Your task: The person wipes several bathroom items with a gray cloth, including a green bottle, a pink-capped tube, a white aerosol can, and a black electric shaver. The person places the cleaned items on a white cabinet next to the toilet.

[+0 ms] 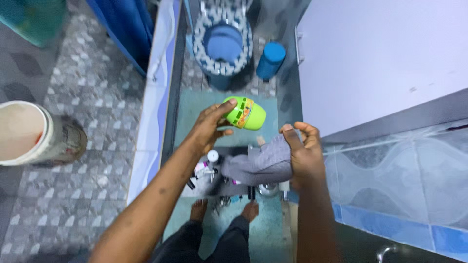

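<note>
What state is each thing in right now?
Left hand: gripping the green bottle.
Green bottle: held up, lying sideways.
Right hand: gripping the grey cloth.
Grey cloth: bunched, hanging from the hand.
Toilet: lid up, bowl open.
Blue can: upright on the floor.

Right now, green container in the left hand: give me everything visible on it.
The green container is a small, lime-green, rounded piece that looks like smooth plastic, with a band in yellow and orange around its wider end. It lies roughly on its side in the air, domed end pointing to the right, over a teal floor mat. Only the left hand touches it, fingertips gripping the banded end. The right hand holds a grey cloth just below, apart from it.
</note>
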